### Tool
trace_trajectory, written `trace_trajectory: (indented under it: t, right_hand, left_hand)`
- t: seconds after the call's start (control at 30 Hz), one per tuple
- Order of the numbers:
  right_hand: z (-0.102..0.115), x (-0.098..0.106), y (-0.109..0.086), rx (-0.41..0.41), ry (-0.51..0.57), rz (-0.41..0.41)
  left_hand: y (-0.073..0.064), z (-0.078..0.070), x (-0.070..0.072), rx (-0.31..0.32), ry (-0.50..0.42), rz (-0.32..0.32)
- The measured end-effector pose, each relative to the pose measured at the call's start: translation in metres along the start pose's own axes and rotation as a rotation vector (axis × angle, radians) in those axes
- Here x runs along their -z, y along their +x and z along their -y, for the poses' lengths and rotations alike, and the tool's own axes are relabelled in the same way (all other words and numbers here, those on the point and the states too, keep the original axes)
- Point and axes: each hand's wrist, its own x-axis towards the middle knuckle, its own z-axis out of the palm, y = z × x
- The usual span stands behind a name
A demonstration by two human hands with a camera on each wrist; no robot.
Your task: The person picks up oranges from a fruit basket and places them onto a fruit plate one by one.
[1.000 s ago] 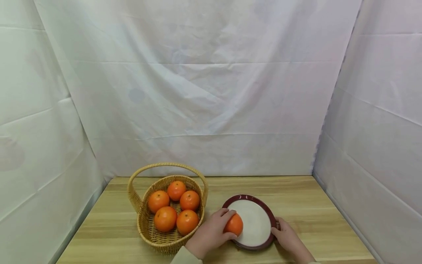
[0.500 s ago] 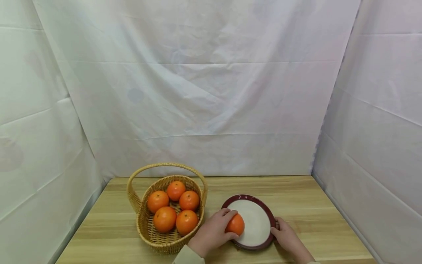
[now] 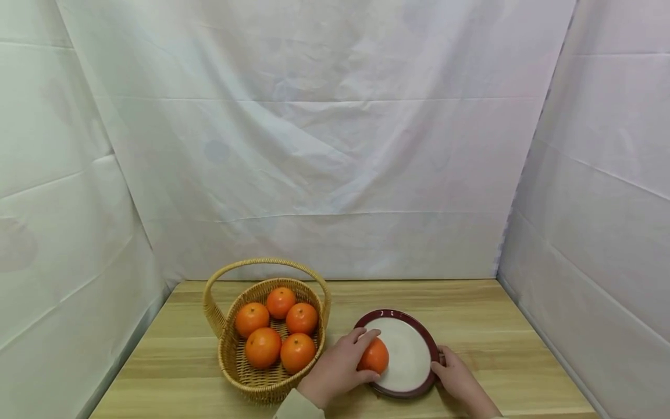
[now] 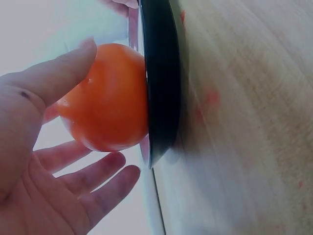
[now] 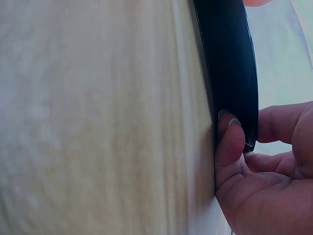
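Observation:
An orange (image 3: 374, 356) rests on the left part of a white plate (image 3: 405, 355) with a dark red rim. My left hand (image 3: 340, 364) is around the fruit's left side; in the left wrist view its thumb (image 4: 73, 68) overlaps the orange (image 4: 110, 98), while the other fingers are spread and fairly straight below it. At the plate's right edge, my right hand (image 3: 455, 375) pinches the rim. The right wrist view shows fingertips (image 5: 230, 142) against the plate's dark outer side (image 5: 230, 58) and another finger over the rim.
Left of the plate stands a wicker basket (image 3: 227, 361) with a tall arched handle (image 3: 264, 262), holding several oranges (image 3: 263, 348). Everything stands on a wood-grain table (image 3: 162, 349). White cloth (image 3: 335, 163) hangs behind and on both sides.
The orange and left hand have shifted slightly right over the plate. The left fingers have since loosened, with the forefinger lifted off the fruit. The right hand has kept its grip.

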Motion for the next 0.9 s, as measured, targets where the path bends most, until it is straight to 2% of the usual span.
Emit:
trace_trajectory:
  t: [0.3,0.67,0.9]
  right_hand:
    - [-0.001,0.0,0.001,-0.003,-0.019,-0.002]
    - [-0.002,0.001,0.003,0.009,-0.023,-0.007]
    - [-0.004,0.001,0.004,0.009,-0.038,0.0]
  left_hand:
    - [-0.007,-0.003,0.008,0.008,0.023,-0.007]
    - [-0.017,-0.008,0.026,-0.013,0.13,-0.053]
    - [-0.024,-0.006,0.034,0.006,0.103,-0.077]
